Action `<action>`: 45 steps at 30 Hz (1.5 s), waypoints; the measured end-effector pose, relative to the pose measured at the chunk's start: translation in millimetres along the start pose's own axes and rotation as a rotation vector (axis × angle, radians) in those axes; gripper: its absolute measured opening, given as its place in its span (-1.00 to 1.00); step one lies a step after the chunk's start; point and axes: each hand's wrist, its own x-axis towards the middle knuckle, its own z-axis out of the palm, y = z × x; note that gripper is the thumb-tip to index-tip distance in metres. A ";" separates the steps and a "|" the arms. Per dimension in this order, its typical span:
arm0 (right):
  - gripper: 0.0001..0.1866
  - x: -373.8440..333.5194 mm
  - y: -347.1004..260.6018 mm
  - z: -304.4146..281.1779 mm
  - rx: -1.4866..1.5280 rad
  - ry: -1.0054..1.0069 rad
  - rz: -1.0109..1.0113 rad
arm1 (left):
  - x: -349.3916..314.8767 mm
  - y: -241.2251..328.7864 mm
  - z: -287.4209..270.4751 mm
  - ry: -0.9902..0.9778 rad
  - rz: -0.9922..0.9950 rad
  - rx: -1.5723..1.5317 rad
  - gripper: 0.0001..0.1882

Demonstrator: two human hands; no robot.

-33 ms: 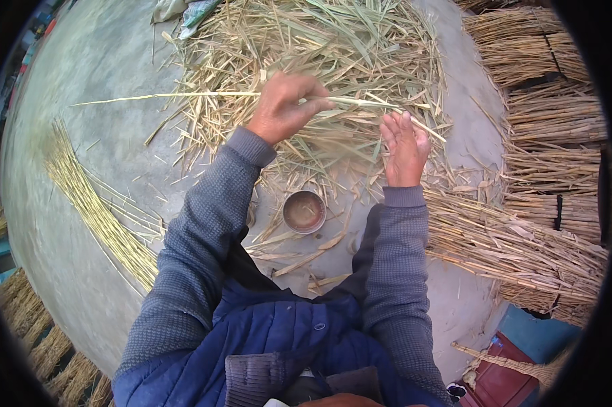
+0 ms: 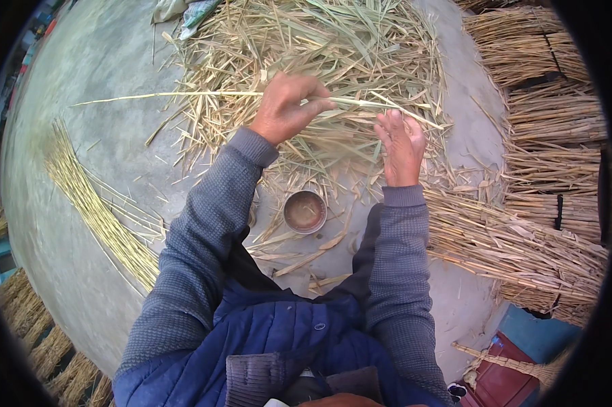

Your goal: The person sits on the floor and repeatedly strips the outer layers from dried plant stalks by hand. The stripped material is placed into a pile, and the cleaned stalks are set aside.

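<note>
— While the heap of loose straw is spread across the far side of the concrete floor, what is held by the left hand?

— A long pale stalk is pinched between its curled fingers and thumb; the stalk is stretched level over the heap, one end out to the left, the other toward the right hand.

— And how is that right hand kept?

— It is held open, fingers raised and loosely spread, palm turned to the left; whether the stalk's tip is touched by it cannot be told.

— What is set nearer the person?

— A small round metal bowl is placed on the floor between the forearms. A combed yellow bundle is laid toward the left edge, and tied sheaves are stacked along the right edge.
</note>
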 end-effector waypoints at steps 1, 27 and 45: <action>-0.42 -3.0 1.0 4.4 -0.007 -0.148 0.026 | -1.0 0.3 5.8 -0.023 -0.038 0.007 -0.82; -0.89 -36.5 -20.6 6.2 -0.367 -0.274 -0.565 | -1.6 0.4 17.0 -0.087 0.028 0.074 -0.83; -0.58 -8.9 -21.1 -9.9 -0.538 -0.171 -0.151 | 0.1 -9.3 23.7 0.021 0.079 0.139 -0.81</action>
